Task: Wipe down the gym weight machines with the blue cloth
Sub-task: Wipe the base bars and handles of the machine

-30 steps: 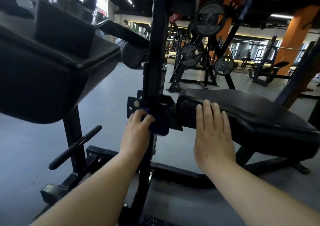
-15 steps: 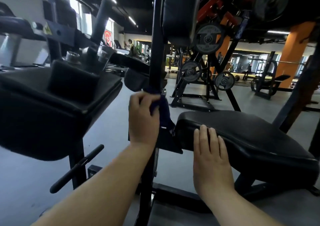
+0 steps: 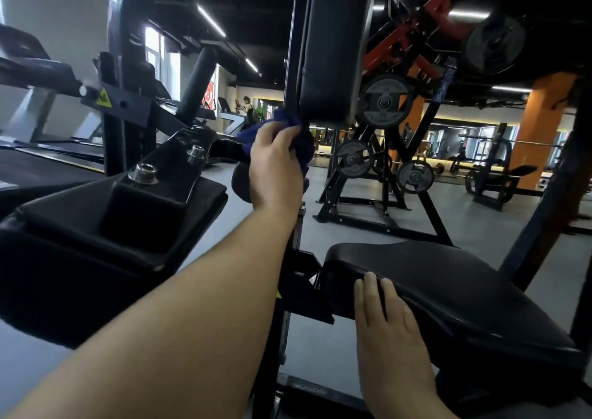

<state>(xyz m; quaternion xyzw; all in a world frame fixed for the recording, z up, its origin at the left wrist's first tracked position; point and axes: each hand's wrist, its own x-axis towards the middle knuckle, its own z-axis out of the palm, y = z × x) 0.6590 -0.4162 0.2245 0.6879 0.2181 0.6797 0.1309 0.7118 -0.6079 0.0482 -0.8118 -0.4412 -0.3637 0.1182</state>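
**A:** Since a second ago, what has changed on this machine?

**B:** The left hand (image 3: pixel 276 165) has climbed the black upright steel post (image 3: pixel 291 75), carrying the crumpled blue cloth (image 3: pixel 253 131) from the bracket low down to just under the tall black padded backrest (image 3: pixel 333 43). I judge the lower post wiped and the stroke moving upward, with the backrest likely next.

**A:** And the hands now?

**B:** Left fingers are curled around the cloth, pressing it against the post. The right hand (image 3: pixel 389 332) lies flat, fingers straight, resting on the near edge of the black padded seat (image 3: pixel 448 290), grasping nothing.

**A:** Where is the cloth relative to them?

**B:** Bunched inside the left grip, spilling out above and beyond its fingers; well above and left of the right hand.
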